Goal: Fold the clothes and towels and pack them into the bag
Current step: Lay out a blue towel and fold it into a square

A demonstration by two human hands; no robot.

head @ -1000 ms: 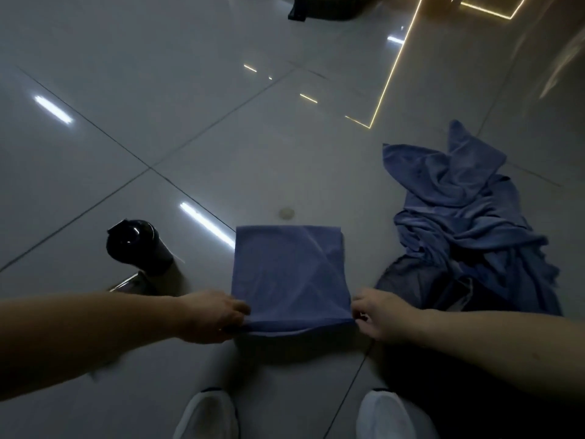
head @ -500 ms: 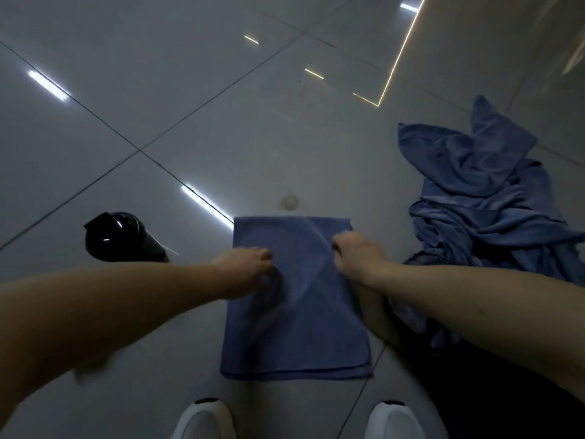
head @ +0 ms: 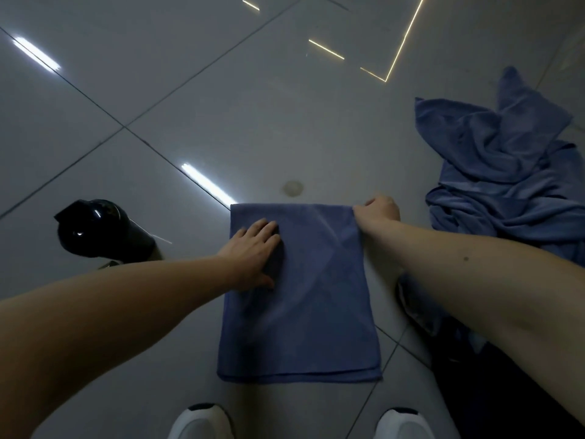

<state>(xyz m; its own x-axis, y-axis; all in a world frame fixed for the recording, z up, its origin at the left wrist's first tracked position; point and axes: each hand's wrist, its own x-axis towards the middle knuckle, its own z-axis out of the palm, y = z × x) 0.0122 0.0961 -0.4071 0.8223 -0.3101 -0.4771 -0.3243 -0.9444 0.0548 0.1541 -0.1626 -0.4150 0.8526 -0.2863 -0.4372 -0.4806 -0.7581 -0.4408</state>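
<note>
Folded towel [head: 300, 296], blue, rectangular, layered, lying flat on the glossy tiled floor [head: 221, 90] at centre, just beyond two white shoes [head: 202, 421]. Judged soft, light and limp, likely to slide on the tile; best taken at the corners, all layers pinched together, never mid-panel. Left hand [head: 253, 255] spread flat, fingers straight, pressing the far left part. Right hand [head: 378, 210] curled, pinching the far right corner. Crumpled heap of blue cloth [head: 506, 172] at right, unfolded. Black flask [head: 101, 229] at left, apart from the towel. Bag not in view.
</note>
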